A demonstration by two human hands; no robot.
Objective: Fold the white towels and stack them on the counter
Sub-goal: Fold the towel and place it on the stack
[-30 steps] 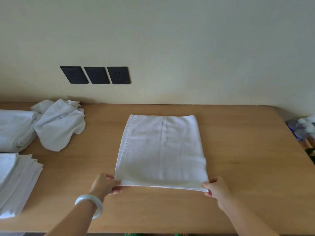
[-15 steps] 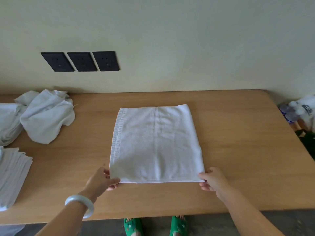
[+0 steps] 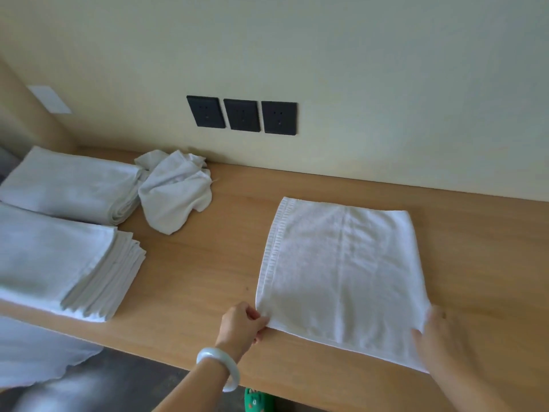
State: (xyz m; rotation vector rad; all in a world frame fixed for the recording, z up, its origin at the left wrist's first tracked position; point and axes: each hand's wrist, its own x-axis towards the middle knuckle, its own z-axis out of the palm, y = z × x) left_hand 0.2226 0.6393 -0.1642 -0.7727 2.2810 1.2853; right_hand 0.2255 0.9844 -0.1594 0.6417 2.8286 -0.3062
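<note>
- At the counter's (image 3: pixel 193 263) front edge, your left hand (image 3: pixel 242 322) pinches the near-left corner of the folded towel (image 3: pixel 341 272), with thumb and fingers closed on the hem. A smooth, pale bangle (image 3: pixel 219 367) sits on that wrist.
- Your right hand (image 3: pixel 436 334) lies at the near-right corner, smeared by motion. I cannot tell whether it pinches the cloth or only rests on it.
- Over the last second both hands have kept to these two corners and the towel has gained no new fold. Only your head has turned left, bringing the piles into view. I take that to mean the folding is done and the carry comes next.
- The towel is a flat terry rectangle with a ribbed hem band down its left side and a soft crease up the middle. It lies toward the front right of the wood-grain counter.
- At the front-left edge sits a stack of folded towels (image 3: pixel 53 263) with stepped edges, and a second folded pile (image 3: pixel 68 185) lies behind it by the wall.
- Just beside that pile, a crumpled towel (image 3: pixel 175 191) is not yet folded.
</note>
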